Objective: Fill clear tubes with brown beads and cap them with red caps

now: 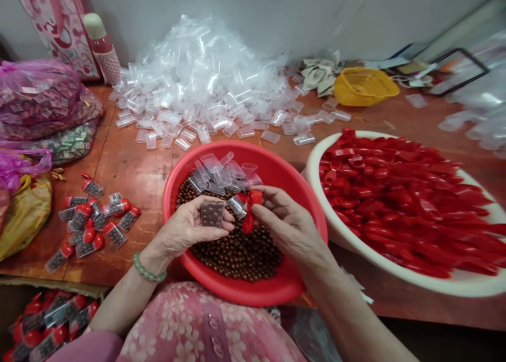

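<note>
My left hand [187, 222] grips a small clear plastic container [212, 213] filled with round brown balls. Close by on the right, the fingers of my right hand [282, 214] pinch a red plastic cap [253, 206]; container and cap are apart. Both hands are over a red basin [312, 219]. Shiny brown balls [241, 256] fill its lower part, and several empty clear containers [221, 172] lie on top of them at the back. A white basin [379, 264] heaped with red caps [395, 204] stands right of the red one.
A large pile of clear containers [209, 77] covers the table's back. Filled, red-capped containers [90, 219] lie at left, with more in a box [47, 320] below. Plastic bags [39, 104], a bottle [100, 46] and a yellow basket [363, 90] stand around the edges.
</note>
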`<state>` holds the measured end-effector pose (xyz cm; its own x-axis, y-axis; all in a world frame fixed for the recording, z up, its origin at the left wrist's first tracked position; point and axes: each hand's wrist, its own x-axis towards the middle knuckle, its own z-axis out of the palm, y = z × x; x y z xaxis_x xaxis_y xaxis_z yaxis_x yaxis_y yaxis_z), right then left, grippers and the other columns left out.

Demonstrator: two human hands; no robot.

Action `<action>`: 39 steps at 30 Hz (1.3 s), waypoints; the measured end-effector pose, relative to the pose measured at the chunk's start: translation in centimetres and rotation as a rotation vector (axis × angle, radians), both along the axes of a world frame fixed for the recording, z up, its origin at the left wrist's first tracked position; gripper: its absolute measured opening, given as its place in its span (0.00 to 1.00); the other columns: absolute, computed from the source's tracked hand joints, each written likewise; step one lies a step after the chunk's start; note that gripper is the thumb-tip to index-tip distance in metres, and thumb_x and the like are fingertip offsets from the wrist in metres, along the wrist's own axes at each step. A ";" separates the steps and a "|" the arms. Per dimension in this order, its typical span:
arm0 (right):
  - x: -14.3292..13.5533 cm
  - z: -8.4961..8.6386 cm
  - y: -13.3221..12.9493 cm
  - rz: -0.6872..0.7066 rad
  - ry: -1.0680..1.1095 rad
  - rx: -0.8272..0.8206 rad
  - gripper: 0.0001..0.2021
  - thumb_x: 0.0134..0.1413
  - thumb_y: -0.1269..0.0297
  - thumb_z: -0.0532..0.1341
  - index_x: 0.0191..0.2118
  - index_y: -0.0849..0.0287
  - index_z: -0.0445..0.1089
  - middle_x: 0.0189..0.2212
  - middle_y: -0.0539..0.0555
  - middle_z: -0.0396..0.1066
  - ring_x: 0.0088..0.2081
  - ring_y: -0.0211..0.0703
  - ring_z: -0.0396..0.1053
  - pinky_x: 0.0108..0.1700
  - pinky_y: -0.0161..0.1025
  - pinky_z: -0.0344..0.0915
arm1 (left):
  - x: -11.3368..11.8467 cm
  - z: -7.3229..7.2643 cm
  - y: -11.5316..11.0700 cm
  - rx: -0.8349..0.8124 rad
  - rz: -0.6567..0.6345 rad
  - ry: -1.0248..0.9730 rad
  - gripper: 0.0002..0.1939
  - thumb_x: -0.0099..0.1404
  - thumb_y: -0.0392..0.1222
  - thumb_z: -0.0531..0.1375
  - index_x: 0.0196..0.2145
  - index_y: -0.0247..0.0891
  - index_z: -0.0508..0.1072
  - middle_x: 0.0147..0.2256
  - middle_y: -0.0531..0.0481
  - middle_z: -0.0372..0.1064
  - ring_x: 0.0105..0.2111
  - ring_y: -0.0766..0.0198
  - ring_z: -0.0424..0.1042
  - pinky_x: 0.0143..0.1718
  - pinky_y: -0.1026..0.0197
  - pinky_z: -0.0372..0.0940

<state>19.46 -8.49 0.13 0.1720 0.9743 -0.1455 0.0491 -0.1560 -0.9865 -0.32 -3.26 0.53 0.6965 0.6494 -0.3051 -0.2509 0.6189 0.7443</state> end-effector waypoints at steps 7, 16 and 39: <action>-2.6 1.2 0.2 -0.196 0.285 0.061 0.16 0.47 0.58 0.68 0.40 0.50 0.63 0.32 0.48 0.73 0.27 0.38 0.71 0.35 0.39 0.71 | 0.6 -0.6 -0.1 0.002 0.119 0.041 0.26 0.43 0.31 0.73 0.41 0.35 0.70 0.36 0.52 0.72 0.34 0.70 0.73 0.40 0.65 0.66; -2.0 -0.3 -1.4 -0.188 0.019 0.226 0.09 0.52 0.59 0.67 0.37 0.53 0.69 0.31 0.51 0.76 0.29 0.39 0.74 0.32 0.35 0.72 | 1.0 -0.6 0.1 -0.017 0.159 0.024 0.23 0.46 0.38 0.73 0.38 0.33 0.69 0.29 0.52 0.74 0.28 0.67 0.75 0.29 0.68 0.69; -1.1 2.3 -0.2 0.370 -0.626 0.457 0.12 0.58 0.72 0.61 0.48 0.56 0.70 0.36 0.52 0.76 0.36 0.38 0.75 0.39 0.33 0.72 | 0.7 0.1 0.3 0.061 -0.051 0.112 0.22 0.50 0.49 0.71 0.36 0.32 0.71 0.25 0.54 0.69 0.24 0.72 0.67 0.28 0.68 0.63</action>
<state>18.34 -8.68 2.38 -0.2511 0.9233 0.2905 0.5751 0.3837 -0.7225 0.35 -2.92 0.58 0.6930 0.6336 -0.3441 -0.1333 0.5816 0.8025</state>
